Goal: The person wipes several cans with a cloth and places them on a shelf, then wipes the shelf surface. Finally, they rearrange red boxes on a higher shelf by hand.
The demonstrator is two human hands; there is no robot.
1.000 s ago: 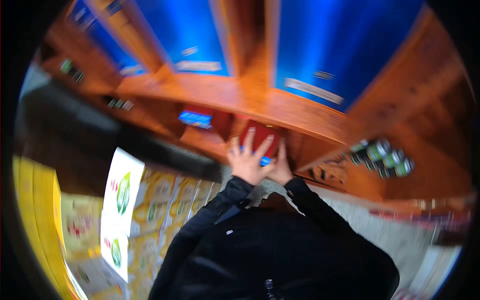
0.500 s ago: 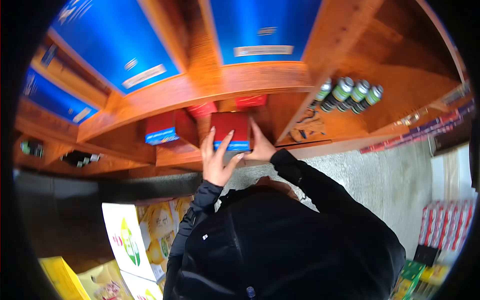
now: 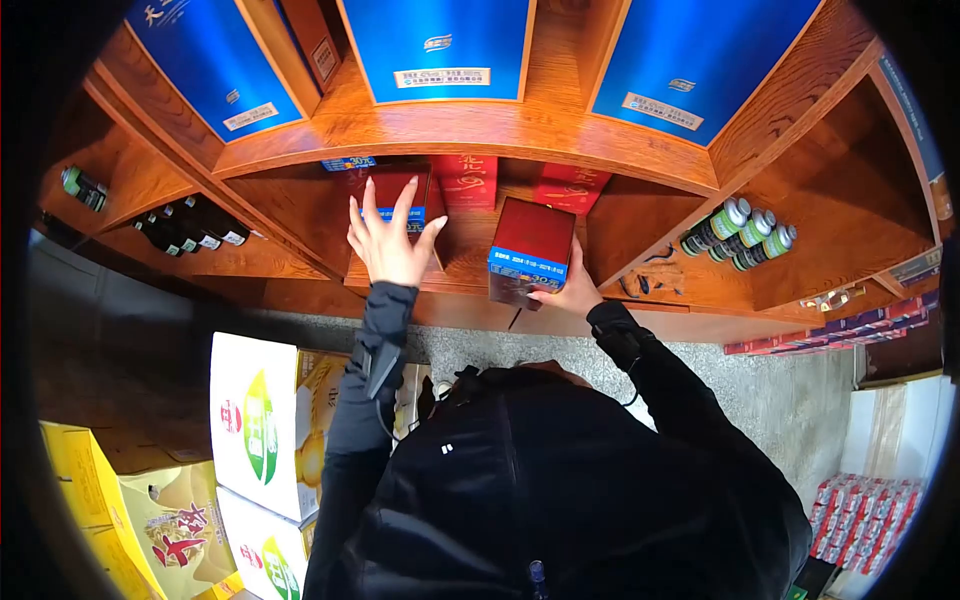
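On the shelf under the large blue boxes stands a dark red box (image 3: 535, 225) with a blue printed band on its front. My right hand (image 3: 572, 292) grips this box, its thumb at the lower front and its fingers along the right side. A second dark red box (image 3: 398, 180) with a blue band stands to the left. My left hand (image 3: 395, 243) is spread in front of that box, its fingers stretched up over the front and top. Bright red boxes (image 3: 467, 183) with pale lettering stand behind and between the two.
Large blue boxes (image 3: 440, 45) fill the upper shelf. Small green-labelled bottles (image 3: 742, 232) stand in the right compartment, and dark bottles (image 3: 190, 225) on the left. White and yellow cartons (image 3: 255, 420) are stacked at lower left, red-and-white packs (image 3: 865, 520) at lower right.
Both hands were together at one dark red box. Now my left hand is away from it, at the left box, while my right hand stays on its right side. The view has shifted.
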